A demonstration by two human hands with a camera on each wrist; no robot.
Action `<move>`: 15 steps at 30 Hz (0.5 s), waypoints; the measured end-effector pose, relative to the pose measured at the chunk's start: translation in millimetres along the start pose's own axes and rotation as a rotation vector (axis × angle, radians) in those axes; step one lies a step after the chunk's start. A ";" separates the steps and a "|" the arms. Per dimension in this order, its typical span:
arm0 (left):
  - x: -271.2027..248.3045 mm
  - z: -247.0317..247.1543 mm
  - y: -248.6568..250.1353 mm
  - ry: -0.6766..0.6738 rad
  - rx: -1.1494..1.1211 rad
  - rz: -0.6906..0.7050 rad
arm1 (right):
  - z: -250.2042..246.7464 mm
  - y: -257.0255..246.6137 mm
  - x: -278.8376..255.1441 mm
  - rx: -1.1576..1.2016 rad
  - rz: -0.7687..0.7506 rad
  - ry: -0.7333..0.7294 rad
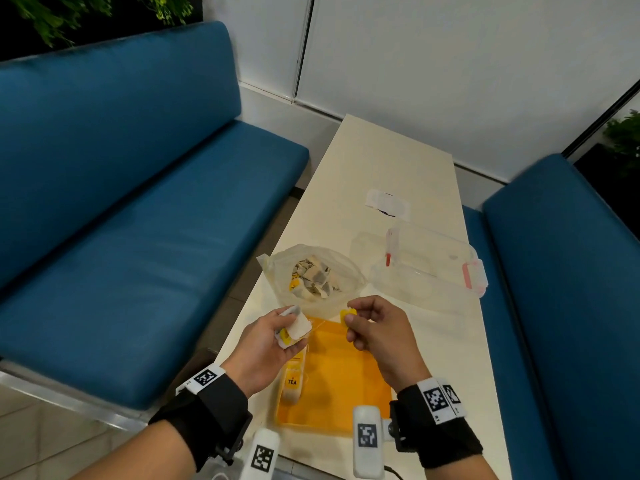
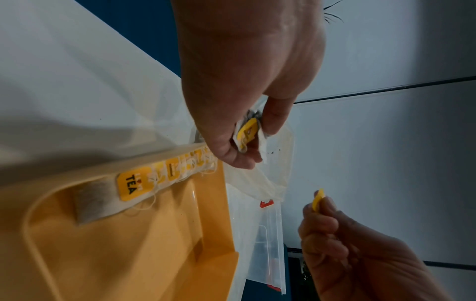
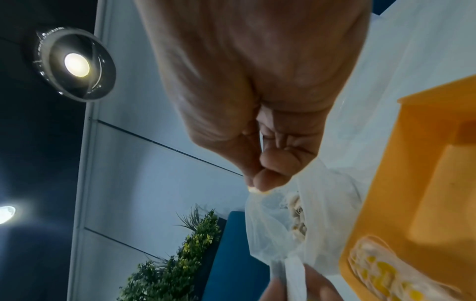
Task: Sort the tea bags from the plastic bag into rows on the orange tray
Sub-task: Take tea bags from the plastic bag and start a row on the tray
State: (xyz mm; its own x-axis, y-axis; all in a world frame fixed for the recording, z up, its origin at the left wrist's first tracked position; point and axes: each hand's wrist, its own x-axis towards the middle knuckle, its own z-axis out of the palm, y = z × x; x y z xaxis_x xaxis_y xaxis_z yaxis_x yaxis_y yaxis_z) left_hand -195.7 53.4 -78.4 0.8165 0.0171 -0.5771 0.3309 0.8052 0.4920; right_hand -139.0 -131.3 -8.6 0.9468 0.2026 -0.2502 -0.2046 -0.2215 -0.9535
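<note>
My left hand [image 1: 277,337] holds a small bunch of tea bags [image 1: 293,328] with a yellow tag, seen close in the left wrist view as tea bags [image 2: 248,133] in my left hand [image 2: 239,142]. My right hand [image 1: 363,323] pinches a yellow tag [image 1: 347,315] joined by a thin string to that bunch; the tag [image 2: 318,196] shows edge-on. Both hands hover over the far end of the orange tray [image 1: 346,386]. A row of tea bags [image 1: 293,379] lies along the tray's left side. The open plastic bag [image 1: 313,277] holds several more tea bags.
A clear plastic box [image 1: 429,268] with red clips lies on its side right of the bag. A white packet [image 1: 388,204] sits farther up the cream table [image 1: 391,157]. Blue benches [image 1: 138,202] flank both long sides of the table.
</note>
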 end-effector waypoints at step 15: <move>0.0 12.0 -6.9 -0.009 0.317 0.200 | 20.0 9.4 -6.8 0.262 0.175 -0.119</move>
State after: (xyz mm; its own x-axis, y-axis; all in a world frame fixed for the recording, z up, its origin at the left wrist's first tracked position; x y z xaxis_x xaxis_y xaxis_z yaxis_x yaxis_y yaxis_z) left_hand -192.2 40.7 -74.0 0.8837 0.1488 -0.4438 0.2933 0.5628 0.7728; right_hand -152.2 -115.7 -19.2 0.8591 0.2963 -0.4174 -0.4334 -0.0127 -0.9011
